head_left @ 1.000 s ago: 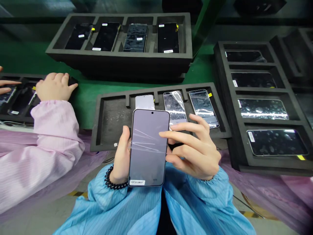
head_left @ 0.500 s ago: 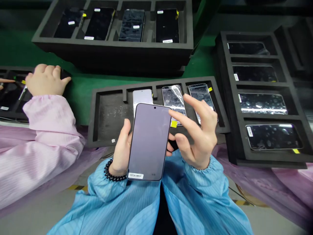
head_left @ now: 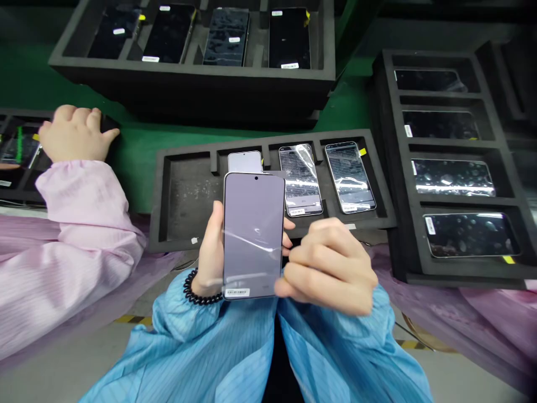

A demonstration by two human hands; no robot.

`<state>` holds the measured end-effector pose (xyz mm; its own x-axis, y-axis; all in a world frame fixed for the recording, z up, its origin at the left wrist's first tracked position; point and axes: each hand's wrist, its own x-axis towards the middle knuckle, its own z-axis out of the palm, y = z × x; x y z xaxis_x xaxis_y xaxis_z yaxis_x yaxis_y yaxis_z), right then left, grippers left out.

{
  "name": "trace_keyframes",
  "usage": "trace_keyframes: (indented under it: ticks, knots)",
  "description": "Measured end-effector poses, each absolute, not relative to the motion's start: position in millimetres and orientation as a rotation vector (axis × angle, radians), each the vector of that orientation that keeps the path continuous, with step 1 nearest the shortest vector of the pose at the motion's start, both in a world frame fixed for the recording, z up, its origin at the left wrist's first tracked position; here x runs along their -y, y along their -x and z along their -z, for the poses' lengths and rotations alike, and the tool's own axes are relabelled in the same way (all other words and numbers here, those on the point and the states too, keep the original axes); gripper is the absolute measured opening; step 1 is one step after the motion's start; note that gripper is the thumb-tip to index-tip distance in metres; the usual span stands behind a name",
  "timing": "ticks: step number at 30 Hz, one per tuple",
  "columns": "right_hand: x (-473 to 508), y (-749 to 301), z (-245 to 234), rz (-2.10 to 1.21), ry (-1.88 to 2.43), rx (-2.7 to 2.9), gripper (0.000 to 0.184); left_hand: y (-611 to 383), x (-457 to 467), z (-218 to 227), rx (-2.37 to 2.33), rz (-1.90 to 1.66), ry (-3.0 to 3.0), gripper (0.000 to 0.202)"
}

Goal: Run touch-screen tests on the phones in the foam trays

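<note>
My left hand (head_left: 208,252) is closed around a smartphone (head_left: 254,224) from beneath, thumb along its left edge and fingertips showing at its right. The phone's screen is plain pale grey, with a barcode label at its lower left. A clear film (head_left: 251,238) shows as bright wrinkled streaks across the screen. Beside the phone's lower right corner, my right hand (head_left: 329,266) is closed in a pinch, apparently on the film's edge; the fingers hide the grip. Behind the phone lies a black foam tray (head_left: 184,240) with several compartments, where a white-screened phone (head_left: 244,161) is partly covered.
Two lit phones, one in the middle (head_left: 301,179) and one at the right (head_left: 350,176), lie in the tray. A raised foam tray (head_left: 188,68) at the back and another tray (head_left: 457,204) at the right hold phones. Another person's hand (head_left: 75,134) rests at the left.
My right hand has moved down from the phone's upper right corner and closed. The yellow tab by the phone is out of sight, and streaks appear over the screen. The phone has shifted slightly left.
</note>
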<state>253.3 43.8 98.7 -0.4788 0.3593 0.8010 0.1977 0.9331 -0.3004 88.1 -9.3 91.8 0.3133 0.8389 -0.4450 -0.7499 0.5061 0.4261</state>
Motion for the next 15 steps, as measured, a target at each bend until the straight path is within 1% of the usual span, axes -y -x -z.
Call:
trace_keyframes:
  ticks: [3,8,11,15]
  knots:
    - [-37,-254,-101,-0.246,0.368,2.035,0.046,-87,14,-93,-0.610,-1.068,-0.173,0.088]
    - [-33,-255,-107,-0.298,0.379,2.025,0.047,-86,21,-94,-0.570,-1.053,-0.202,0.089]
    - [-33,-257,-117,-0.341,0.375,2.030,0.048,-87,23,-100,-0.594,-1.057,-0.205,0.092]
    - [-32,-261,-129,-0.392,0.383,2.122,0.048,-87,26,-108,-0.607,-1.068,-0.210,0.091]
